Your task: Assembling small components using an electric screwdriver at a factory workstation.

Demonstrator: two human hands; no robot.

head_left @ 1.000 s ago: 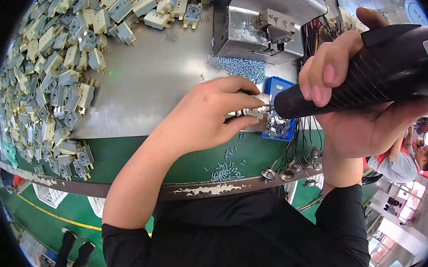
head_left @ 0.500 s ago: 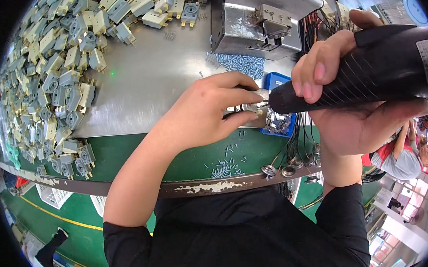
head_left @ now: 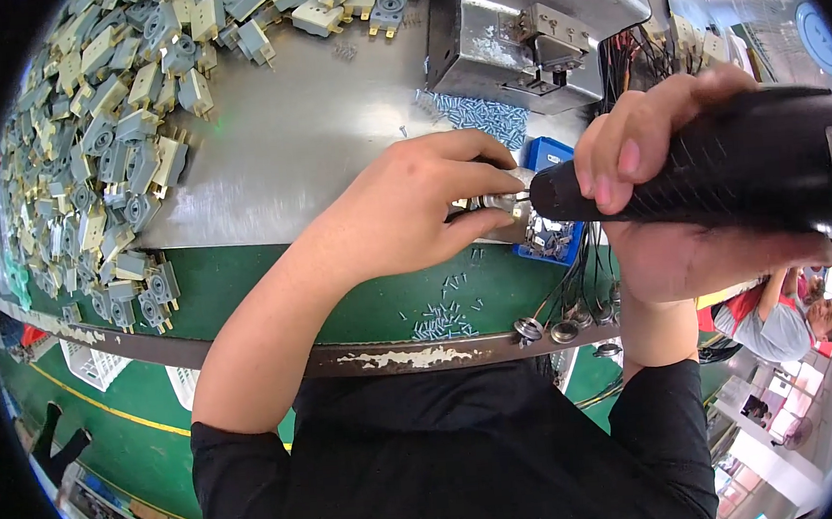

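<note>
Between the thumb and fingers of my left hand is a small metal part, mostly hidden by the fingers. My right hand is wrapped round a black handheld power screwdriver. Its thin bit points left and meets the small part or lies right beside it; exact contact is hard to make out. Just behind and below the driver's nose stands a blue tray with small metal pieces in it. Loose bluish screws lie heaped beyond my left hand.
A large heap of grey and cream plastic parts with brass terminals covers the left side. A bent metal fixture stands at the back. More screws and wired round metal pieces lie near the front edge. A co-worker is at right.
The bench view has shifted slightly to the right. The screwdriver's rear end has dropped a little, with its nose still at the part in my left hand. Both grips stay closed.
</note>
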